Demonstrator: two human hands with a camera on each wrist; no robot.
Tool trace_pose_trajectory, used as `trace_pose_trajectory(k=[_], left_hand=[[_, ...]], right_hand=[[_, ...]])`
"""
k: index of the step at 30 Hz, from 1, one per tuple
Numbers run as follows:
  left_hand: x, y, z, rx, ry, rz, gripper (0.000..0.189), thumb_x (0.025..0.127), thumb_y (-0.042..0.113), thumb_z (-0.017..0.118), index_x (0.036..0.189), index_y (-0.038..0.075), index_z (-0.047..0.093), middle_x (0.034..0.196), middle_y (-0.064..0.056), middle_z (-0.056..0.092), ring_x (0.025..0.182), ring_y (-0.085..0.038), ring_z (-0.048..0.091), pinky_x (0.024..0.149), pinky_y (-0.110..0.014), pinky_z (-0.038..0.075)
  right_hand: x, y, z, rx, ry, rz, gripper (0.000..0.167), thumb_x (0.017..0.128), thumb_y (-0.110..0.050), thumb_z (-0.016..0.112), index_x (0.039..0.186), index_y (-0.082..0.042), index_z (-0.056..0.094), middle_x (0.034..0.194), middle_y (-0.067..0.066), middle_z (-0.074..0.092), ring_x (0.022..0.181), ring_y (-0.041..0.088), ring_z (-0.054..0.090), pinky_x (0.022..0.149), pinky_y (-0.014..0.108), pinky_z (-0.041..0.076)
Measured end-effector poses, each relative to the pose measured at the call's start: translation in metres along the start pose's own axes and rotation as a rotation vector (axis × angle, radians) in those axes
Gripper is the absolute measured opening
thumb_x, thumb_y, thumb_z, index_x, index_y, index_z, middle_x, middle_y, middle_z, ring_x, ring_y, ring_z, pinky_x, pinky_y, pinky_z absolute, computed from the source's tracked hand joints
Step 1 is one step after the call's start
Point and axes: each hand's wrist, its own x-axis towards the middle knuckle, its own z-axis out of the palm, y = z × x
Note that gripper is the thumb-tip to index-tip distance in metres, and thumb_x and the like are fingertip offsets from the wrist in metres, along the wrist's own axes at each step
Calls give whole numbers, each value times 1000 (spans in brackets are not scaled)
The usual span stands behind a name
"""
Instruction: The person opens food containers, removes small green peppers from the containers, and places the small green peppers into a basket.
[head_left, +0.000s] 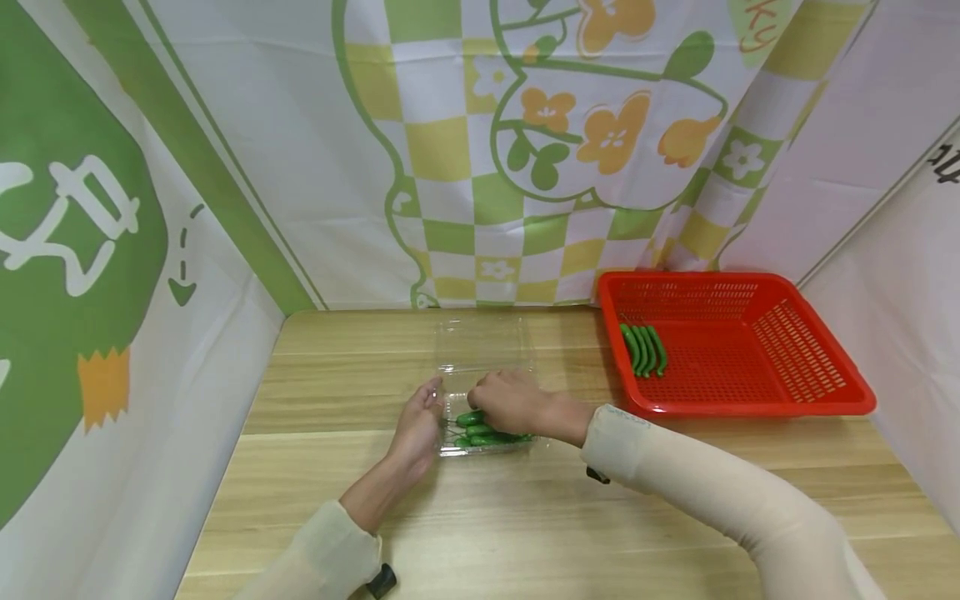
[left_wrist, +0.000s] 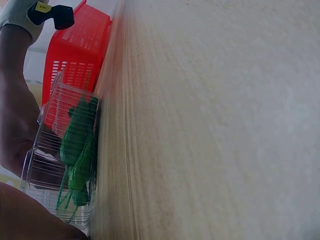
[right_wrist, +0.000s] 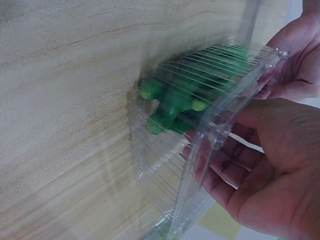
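Note:
A clear plastic clamshell box lies on the table with its lid folded back. Several green chili peppers, thin stems pointing left, lie side by side along its front. My left hand holds the box by its left side, thumb at the rim. From above, my right hand reaches into the box, over the rearmost pepper. In the right wrist view, the right hand's loosely bent fingers reach down behind the peppers; I cannot tell whether they pinch one.
A red slotted basket stands at the back right of the wooden table. Several more green chili peppers lie along its left wall. Printed fabric hangs behind the table, and more cloth encloses its left side.

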Motion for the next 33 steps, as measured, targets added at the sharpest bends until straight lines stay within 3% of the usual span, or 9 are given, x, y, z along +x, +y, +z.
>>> trace_pose_trajectory(k=[7, 16, 25, 33], left_hand=[[0, -1, 0, 5, 4, 4, 59, 109, -1, 34, 166, -3, 18, 173, -29, 11, 162, -43, 7, 133, -56, 5], [2, -2, 1, -6, 10, 13, 59, 108, -3, 34, 165, -5, 18, 173, -29, 12, 162, -43, 7, 133, -55, 6], [2, -1, 2, 8, 16, 22, 59, 108, -4, 33, 165, -7, 19, 174, -28, 13, 162, -44, 9, 133, -55, 5], [3, -1, 2, 18, 19, 26, 58, 109, -2, 34, 165, -7, 19, 174, -28, 13, 162, -44, 8, 133, -56, 4]], right_hand=[[2, -1, 2, -10, -3, -3, 25, 91, -7, 74, 73, -20, 63, 77, -5, 65, 64, 11, 53, 48, 27, 44], [5, 0, 8, -20, 19, -29, 21, 92, -10, 76, 76, -19, 65, 83, -3, 68, 69, 12, 55, 55, 31, 52], [8, 1, 13, -12, 48, -47, 21, 93, -14, 78, 76, -20, 67, 82, -5, 65, 68, 11, 55, 54, 30, 52], [9, 2, 17, -36, 63, -88, 12, 93, -10, 74, 83, -15, 72, 84, -2, 67, 69, 12, 58, 58, 29, 54]])
